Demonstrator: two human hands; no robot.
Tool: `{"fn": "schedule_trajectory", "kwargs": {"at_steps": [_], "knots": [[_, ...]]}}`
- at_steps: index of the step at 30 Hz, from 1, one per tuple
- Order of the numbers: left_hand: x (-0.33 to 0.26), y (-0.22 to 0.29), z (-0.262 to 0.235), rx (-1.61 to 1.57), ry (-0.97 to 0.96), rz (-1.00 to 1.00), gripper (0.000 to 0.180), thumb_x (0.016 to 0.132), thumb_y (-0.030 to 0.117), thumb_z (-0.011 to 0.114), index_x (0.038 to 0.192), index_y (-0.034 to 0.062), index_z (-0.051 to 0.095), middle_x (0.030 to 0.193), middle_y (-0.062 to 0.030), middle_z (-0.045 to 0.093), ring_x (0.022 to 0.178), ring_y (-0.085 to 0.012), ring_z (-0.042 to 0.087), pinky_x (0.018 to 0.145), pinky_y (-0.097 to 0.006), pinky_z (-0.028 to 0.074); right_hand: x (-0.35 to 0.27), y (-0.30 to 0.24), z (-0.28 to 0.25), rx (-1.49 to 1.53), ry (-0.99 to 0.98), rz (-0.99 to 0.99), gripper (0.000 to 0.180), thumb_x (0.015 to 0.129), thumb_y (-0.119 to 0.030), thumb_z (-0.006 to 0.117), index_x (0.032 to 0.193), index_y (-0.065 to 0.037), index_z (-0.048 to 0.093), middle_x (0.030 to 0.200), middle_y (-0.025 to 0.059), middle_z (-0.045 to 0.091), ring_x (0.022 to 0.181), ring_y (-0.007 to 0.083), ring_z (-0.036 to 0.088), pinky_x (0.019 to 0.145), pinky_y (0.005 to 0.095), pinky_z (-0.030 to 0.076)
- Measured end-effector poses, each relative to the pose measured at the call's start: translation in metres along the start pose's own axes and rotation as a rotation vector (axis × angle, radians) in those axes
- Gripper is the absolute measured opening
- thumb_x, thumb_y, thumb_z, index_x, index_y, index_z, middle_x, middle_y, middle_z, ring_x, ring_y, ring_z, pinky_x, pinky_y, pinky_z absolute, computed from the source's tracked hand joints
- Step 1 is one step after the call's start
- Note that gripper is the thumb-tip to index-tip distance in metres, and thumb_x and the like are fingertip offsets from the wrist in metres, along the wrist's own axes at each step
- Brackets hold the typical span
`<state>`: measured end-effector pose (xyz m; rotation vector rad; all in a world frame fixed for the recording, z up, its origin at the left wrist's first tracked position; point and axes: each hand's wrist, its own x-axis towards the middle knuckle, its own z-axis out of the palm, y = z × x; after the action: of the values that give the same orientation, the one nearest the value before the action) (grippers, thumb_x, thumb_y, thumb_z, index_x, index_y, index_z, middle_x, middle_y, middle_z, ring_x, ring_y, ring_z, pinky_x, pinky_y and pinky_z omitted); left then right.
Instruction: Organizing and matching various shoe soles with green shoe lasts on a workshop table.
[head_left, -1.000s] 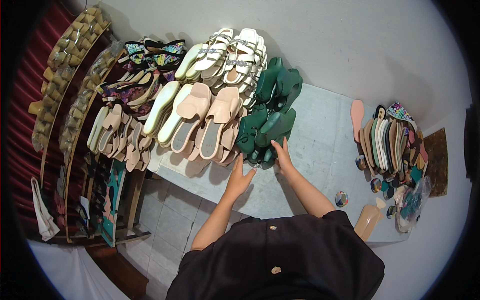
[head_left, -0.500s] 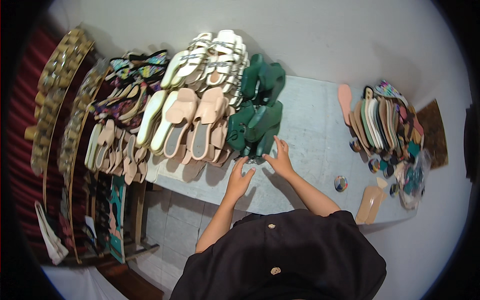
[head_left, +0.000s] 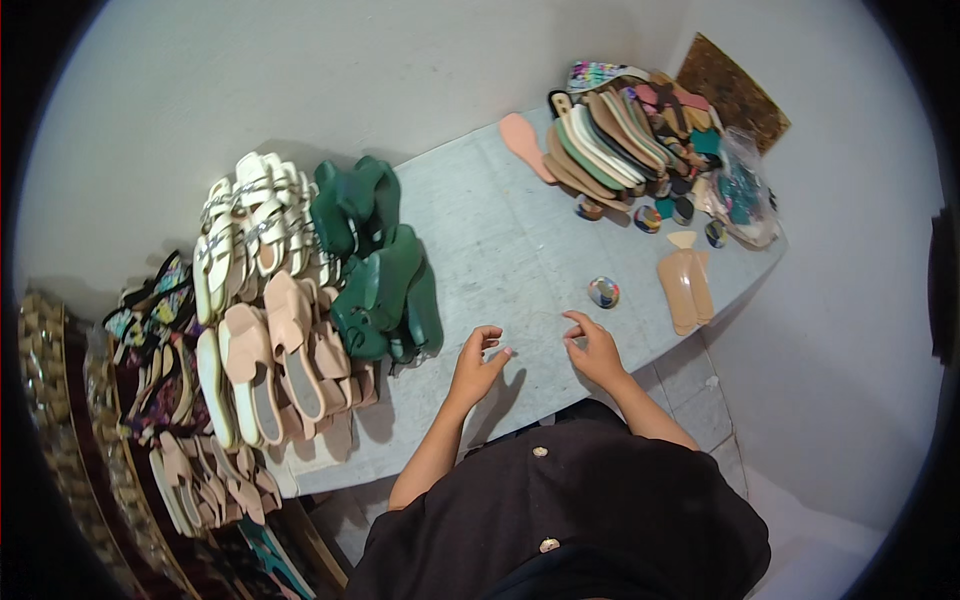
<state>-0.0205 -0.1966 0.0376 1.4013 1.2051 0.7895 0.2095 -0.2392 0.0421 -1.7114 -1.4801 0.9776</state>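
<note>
Above the pale table top, my left hand hovers with its fingers curved and apart, holding nothing. My right hand is likewise empty, its thumb and fingers spread, just below a small multicoloured round piece. Nearest to my left hand stands a stack of dark green shoe lasts. Beside them are beige slide sandals and, behind, white strappy sandals, both piled in rows.
At the back right lie a row of insoles, a pink sole and a clear plastic bag. Tan sole pieces rest near the right edge. Patterned sandals and racks of wrapped heels stand at left.
My view has turned to the right, so the shoes have shifted left and down. Both hands have moved away from the green shoe lasts toward the right side of the table.
</note>
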Motion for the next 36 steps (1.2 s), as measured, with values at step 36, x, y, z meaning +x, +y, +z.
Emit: {"fn": "schedule_trajectory", "kwargs": {"at_steps": [36], "knots": [[0.084,0.016,0.294,0.016,0.19,-0.012,0.031,0.08,0.015,0.063,0.107,0.001,0.056,0.103,-0.0118,0.059,0.092,-0.0211,0.058,0.077,-0.032,0.046,0.095,0.22,-0.273,-0.554,0.461,0.114,0.059,0.067,-0.022,0.07,0.122,-0.016,0.05,0.117,0.0056,0.054,0.118,0.0277,0.043,0.103,0.0615,0.018]]}}
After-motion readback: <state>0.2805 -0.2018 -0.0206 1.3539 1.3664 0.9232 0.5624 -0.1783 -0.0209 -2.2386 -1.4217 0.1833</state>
